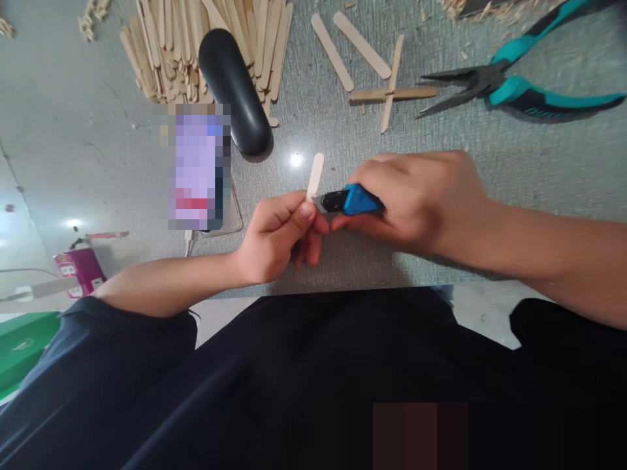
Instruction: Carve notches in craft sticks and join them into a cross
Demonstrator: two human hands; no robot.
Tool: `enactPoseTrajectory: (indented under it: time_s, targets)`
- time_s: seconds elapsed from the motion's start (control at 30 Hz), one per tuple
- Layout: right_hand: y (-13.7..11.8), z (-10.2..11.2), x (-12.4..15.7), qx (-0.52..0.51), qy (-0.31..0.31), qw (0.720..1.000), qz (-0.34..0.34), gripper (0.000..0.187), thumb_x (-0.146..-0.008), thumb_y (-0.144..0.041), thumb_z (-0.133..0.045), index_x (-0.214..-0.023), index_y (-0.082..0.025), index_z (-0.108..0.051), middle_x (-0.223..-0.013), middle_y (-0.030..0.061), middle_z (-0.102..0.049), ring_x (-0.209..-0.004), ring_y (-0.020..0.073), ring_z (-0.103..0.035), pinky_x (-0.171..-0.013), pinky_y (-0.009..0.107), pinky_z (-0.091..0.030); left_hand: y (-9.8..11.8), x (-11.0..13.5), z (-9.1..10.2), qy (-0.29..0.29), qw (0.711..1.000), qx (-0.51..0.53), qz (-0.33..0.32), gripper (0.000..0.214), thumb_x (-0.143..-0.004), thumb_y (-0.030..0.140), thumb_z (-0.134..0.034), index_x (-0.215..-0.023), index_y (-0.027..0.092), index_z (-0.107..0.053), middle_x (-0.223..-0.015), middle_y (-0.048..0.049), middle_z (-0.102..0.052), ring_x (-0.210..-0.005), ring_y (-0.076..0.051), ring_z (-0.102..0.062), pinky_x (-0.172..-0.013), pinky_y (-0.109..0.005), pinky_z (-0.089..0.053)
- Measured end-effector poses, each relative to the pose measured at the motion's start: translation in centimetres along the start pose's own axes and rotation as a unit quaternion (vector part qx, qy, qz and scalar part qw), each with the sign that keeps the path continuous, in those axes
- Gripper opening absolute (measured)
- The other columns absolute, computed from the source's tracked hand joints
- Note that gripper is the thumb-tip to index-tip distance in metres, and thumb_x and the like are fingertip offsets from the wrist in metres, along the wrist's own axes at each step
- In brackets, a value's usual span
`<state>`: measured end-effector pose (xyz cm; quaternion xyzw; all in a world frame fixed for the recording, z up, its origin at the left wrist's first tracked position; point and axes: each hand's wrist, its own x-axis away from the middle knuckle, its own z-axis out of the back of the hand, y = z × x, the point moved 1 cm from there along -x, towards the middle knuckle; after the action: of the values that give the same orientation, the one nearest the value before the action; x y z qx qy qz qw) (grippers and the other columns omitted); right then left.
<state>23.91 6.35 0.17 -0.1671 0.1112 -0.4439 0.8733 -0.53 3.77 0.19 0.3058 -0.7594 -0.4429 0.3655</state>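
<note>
My left hand is closed around the lower part of a wooden craft stick, whose rounded top end points away from me. In my right hand is a blue and black utility knife, gripped by its handle. Its short blade meets the stick just above my left thumb; how deep it cuts I cannot tell. Beyond my hands, two craft sticks joined as a cross lie on the grey table. Two loose craft sticks rest beside the cross.
A large heap of craft sticks lies at the back left, with a black case against it. Nearer is a phone on a cable. Teal-handled pliers lie open at the right. A purple box is far left.
</note>
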Motion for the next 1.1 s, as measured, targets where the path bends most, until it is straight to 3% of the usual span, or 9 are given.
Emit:
enactPoseTrajectory:
  time_s: [0.23, 0.4, 0.57, 0.73, 0.93, 1.1]
  targets:
    - [0.9, 0.7, 0.2, 0.007, 0.051, 0.999, 0.013, 0.092, -0.114, -0.098, -0.019, -0.107, -0.021, -0.070, -0.093, 0.0124, -0.080, -0.077, 0.0245, -0.069, -0.065, 0.041, -0.034, 0.1, -0.1, -0.1, 0.001, 1.000, 0.016, -0.019, 0.052, -0.117, 0.066, -0.073, -0.092, 0.020, -0.068, -0.060, 0.0022, -0.072, -0.041, -0.007, -0.057, -0.041, -0.017, -0.044]
    - [0.7, 0.7, 0.2, -0.005, 0.009, 1.000, 0.022, 0.091, -0.111, -0.102, -0.022, -0.100, -0.024, -0.069, -0.087, 0.0105, -0.079, -0.071, 0.0230, -0.062, -0.064, 0.041, -0.031, 0.2, -0.1, -0.1, -0.008, 1.000, 0.016, -0.019, 0.053, -0.118, 0.066, -0.070, -0.092, 0.020, -0.068, -0.060, 0.0024, -0.071, -0.042, -0.007, -0.057, -0.042, -0.017, -0.045]
    - [0.4, 0.7, 0.3, 0.005, 0.004, 0.999, 0.035, 0.096, -0.113, -0.099, -0.014, -0.100, -0.023, -0.071, -0.082, 0.0100, -0.076, -0.068, 0.0235, -0.061, -0.064, 0.041, -0.030, 0.0, -0.2, 0.0, -0.026, 0.999, 0.018, -0.028, 0.051, -0.122, 0.063, -0.065, -0.094, 0.020, -0.069, -0.060, 0.0030, -0.070, -0.044, -0.006, -0.058, -0.046, -0.016, -0.047]
    - [1.0, 1.0, 0.1, -0.027, -0.029, 0.998, 0.052, 0.101, -0.112, -0.098, -0.005, -0.103, -0.024, -0.073, -0.080, 0.0055, -0.072, -0.070, 0.0223, -0.063, -0.065, 0.038, -0.032, -0.8, -0.5, 0.4, -0.061, 0.994, 0.021, -0.092, 0.047, -0.121, 0.057, -0.069, -0.095, 0.018, -0.071, -0.057, 0.0056, -0.061, -0.043, -0.005, -0.053, -0.045, -0.014, -0.041]
    - [1.7, 0.8, 0.0, -0.120, -0.042, 0.990, 0.063, 0.090, -0.109, -0.104, -0.021, -0.095, -0.026, -0.063, -0.069, -0.0016, -0.059, -0.060, 0.0183, -0.053, -0.062, 0.035, -0.032, -1.0, -0.7, 0.4, -0.079, 0.988, 0.030, -0.126, 0.039, -0.121, 0.045, -0.072, -0.093, 0.017, -0.073, -0.062, 0.0064, -0.054, -0.047, -0.003, -0.046, -0.048, -0.014, -0.037]
    - [1.5, 1.7, 0.0, -0.181, -0.132, 0.971, 0.086, 0.076, -0.115, -0.097, -0.029, -0.092, -0.027, -0.049, -0.068, -0.0045, -0.051, -0.059, 0.0166, -0.047, -0.062, 0.034, -0.030, -1.2, -0.4, 0.2, -0.083, 0.989, 0.039, -0.116, 0.039, -0.122, 0.043, -0.069, -0.092, 0.017, -0.072, -0.064, 0.0071, -0.048, -0.047, -0.002, -0.040, -0.045, -0.013, -0.030]
